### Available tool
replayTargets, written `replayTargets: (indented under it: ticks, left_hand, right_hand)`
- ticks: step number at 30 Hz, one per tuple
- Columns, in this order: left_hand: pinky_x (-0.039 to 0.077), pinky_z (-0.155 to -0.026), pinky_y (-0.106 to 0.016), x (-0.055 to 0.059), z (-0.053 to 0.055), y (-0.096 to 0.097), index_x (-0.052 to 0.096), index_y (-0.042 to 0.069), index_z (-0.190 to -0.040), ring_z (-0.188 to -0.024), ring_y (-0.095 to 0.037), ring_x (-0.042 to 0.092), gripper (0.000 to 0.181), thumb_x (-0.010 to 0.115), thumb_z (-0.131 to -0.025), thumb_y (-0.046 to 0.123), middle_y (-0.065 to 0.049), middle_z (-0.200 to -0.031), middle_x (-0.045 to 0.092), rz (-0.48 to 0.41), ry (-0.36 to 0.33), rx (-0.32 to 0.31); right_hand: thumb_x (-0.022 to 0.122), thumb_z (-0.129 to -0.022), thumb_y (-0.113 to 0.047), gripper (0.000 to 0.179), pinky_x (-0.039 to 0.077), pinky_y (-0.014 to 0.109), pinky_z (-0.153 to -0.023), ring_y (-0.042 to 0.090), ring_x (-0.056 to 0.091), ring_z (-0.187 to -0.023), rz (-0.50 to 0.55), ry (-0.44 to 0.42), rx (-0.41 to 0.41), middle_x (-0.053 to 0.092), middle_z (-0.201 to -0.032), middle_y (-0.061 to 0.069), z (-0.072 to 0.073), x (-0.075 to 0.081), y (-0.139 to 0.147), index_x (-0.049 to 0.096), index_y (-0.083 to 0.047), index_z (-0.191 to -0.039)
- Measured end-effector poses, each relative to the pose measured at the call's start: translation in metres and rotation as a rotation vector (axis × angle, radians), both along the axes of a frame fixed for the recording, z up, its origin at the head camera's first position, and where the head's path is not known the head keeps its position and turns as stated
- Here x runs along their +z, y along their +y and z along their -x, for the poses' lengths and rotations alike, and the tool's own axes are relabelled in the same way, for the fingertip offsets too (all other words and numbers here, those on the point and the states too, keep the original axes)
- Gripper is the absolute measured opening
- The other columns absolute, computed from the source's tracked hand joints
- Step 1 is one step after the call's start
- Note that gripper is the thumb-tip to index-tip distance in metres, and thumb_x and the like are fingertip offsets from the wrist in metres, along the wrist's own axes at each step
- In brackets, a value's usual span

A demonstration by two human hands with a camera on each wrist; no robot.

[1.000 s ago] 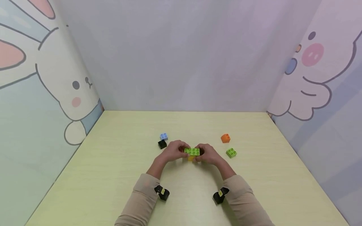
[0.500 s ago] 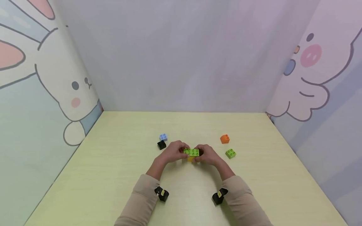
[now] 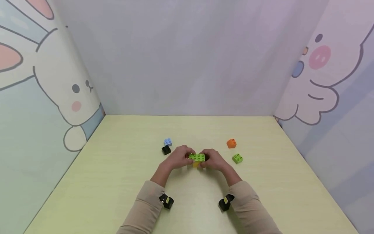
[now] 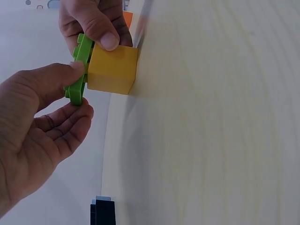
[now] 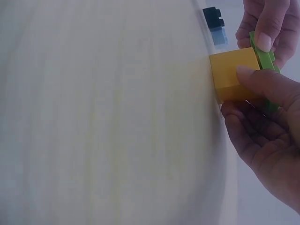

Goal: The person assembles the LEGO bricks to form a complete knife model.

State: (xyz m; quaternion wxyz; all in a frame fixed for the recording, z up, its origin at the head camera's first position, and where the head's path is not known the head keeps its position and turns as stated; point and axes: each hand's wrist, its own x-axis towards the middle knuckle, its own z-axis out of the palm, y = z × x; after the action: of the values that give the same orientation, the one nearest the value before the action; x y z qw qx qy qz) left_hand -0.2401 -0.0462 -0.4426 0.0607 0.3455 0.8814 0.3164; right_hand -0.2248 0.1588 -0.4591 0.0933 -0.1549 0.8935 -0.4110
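Observation:
A yellow toy building block (image 4: 112, 68) stands on the table, with a thin green studded brick (image 3: 197, 157) on its top. The left hand (image 3: 179, 158) pinches one end of the green brick between thumb and fingers. From the other side, the right hand (image 3: 214, 160) grips the yellow block, its thumb flat on the near face in the right wrist view. A narrow gap with studs shows between green brick and yellow block in the left wrist view, and the green brick leans slightly there.
Left of the hands lie a black brick (image 3: 166, 149) and a light blue brick (image 3: 168, 142). To the right are an orange brick (image 3: 231, 143) with a sloped side and a small green brick (image 3: 237, 158). Printed curtains stand around the pale wooden table (image 3: 128, 182).
The hands and bricks keep nearly the same places. Only the head view shifts slightly, moving the whole scene a little to the left.

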Motion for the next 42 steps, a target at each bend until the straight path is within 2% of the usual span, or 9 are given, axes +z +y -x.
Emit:
replayTargets:
  ticks: [9, 15, 19, 27, 37, 42]
  left_hand:
    - [0.042, -0.066, -0.027, 0.0, 0.001, 0.002, 0.065, 0.006, -0.105, -0.075, -0.014, 0.048, 0.025, 0.071, -0.081, 0.013, -0.001, -0.083, 0.051, 0.004, 0.021, -0.015]
    - [0.042, -0.066, -0.027, 0.0, 0.0, 0.001, 0.065, 0.007, -0.104, -0.074, -0.014, 0.048, 0.025, 0.072, -0.081, 0.013, -0.001, -0.082, 0.051, -0.009, 0.003, -0.008]
    - [0.042, -0.067, -0.027, -0.001, 0.001, 0.001, 0.066, 0.006, -0.105, -0.076, -0.015, 0.05, 0.026, 0.072, -0.081, 0.013, -0.001, -0.084, 0.053, -0.035, -0.024, 0.006]
    - [0.043, -0.066, -0.027, -0.012, 0.005, -0.002, 0.067, 0.009, -0.104, -0.074, -0.013, 0.049, 0.025, 0.074, -0.08, 0.014, 0.002, -0.082, 0.054, -0.112, -0.102, 0.038]
    - [0.044, -0.064, -0.027, -0.015, 0.008, -0.003, 0.067, 0.01, -0.102, -0.072, -0.013, 0.051, 0.024, 0.075, -0.079, 0.012, 0.001, -0.081, 0.057, -0.164, -0.164, 0.069]
    - [0.045, -0.064, -0.028, -0.016, 0.007, -0.001, 0.066, 0.01, -0.101, -0.073, -0.014, 0.051, 0.025, 0.075, -0.078, 0.012, 0.001, -0.082, 0.057, -0.197, -0.171, 0.085]
  right_hand:
    - [0.079, -0.071, -0.005, 0.025, 0.043, 0.031, -0.067, 0.016, 0.052, -0.073, -0.002, 0.009, 0.011, 0.061, -0.081, -0.001, 0.003, 0.001, 0.0, 0.066, -0.007, -0.093]
    - [0.079, -0.071, -0.006, 0.026, 0.044, 0.031, -0.067, 0.015, 0.052, -0.074, -0.005, -0.012, 0.03, 0.061, -0.082, -0.001, 0.004, -0.001, 0.002, 0.066, -0.006, -0.094]
    - [0.08, -0.071, -0.007, 0.027, 0.044, 0.032, -0.068, 0.016, 0.052, -0.075, 0.005, -0.001, 0.041, 0.061, -0.083, -0.001, 0.005, -0.001, 0.004, 0.066, -0.007, -0.094]
    - [0.08, -0.072, -0.009, 0.028, 0.043, 0.032, -0.069, 0.016, 0.052, -0.077, 0.027, -0.035, 0.046, 0.062, -0.086, -0.001, 0.004, -0.002, 0.004, 0.066, -0.007, -0.096]
    - [0.08, -0.071, -0.008, 0.029, 0.043, 0.032, -0.071, 0.016, 0.052, -0.078, 0.031, -0.03, 0.046, 0.062, -0.086, -0.001, 0.008, -0.004, 0.003, 0.066, -0.007, -0.096]
    - [0.08, -0.071, -0.007, 0.028, 0.043, 0.033, -0.07, 0.017, 0.051, -0.077, 0.027, -0.019, 0.04, 0.061, -0.085, -0.001, 0.01, -0.004, 0.005, 0.066, -0.007, -0.095]
